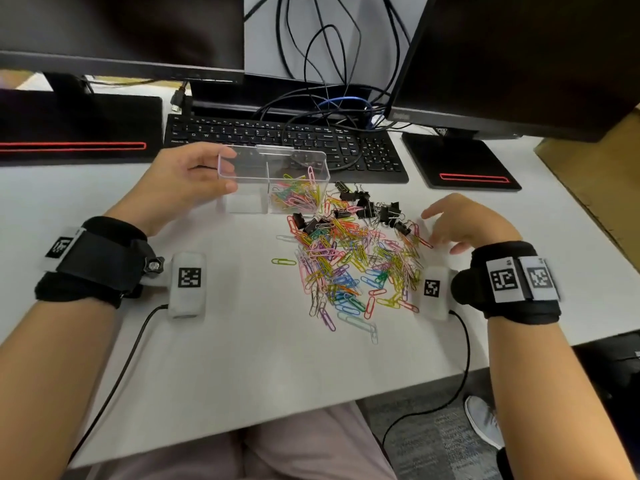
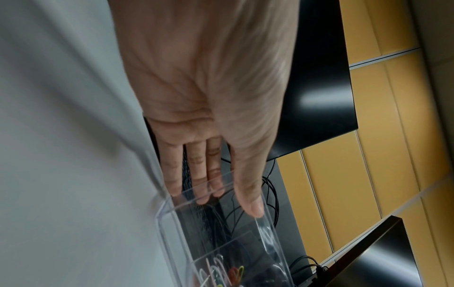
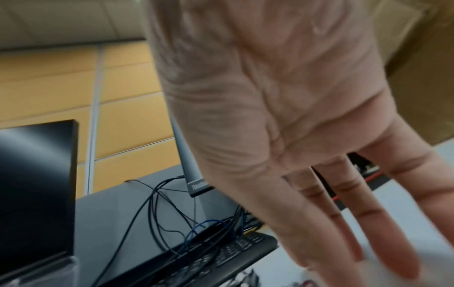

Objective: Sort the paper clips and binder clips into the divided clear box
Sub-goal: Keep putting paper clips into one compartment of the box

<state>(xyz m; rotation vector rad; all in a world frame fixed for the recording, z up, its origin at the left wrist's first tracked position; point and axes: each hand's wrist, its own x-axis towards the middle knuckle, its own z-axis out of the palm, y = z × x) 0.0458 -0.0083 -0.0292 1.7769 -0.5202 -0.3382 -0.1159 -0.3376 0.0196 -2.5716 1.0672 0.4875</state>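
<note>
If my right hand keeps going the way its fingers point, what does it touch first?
Probably the binder clips. The right hand hovers open with fingers aimed left toward the pile's right edge, though its height above the desk is unclear.

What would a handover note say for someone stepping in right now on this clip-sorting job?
Left hand: steadying the divided clear plastic box at its left end.
Right hand: open, empty, beside the pile.
Box: right compartment holds some coloured paper clips; left compartment looks empty.
Loose on the white desk: mixed coloured paper-clip pile, black binder clips at its far edge.
Left: most paper clips, all binder clips.
</note>
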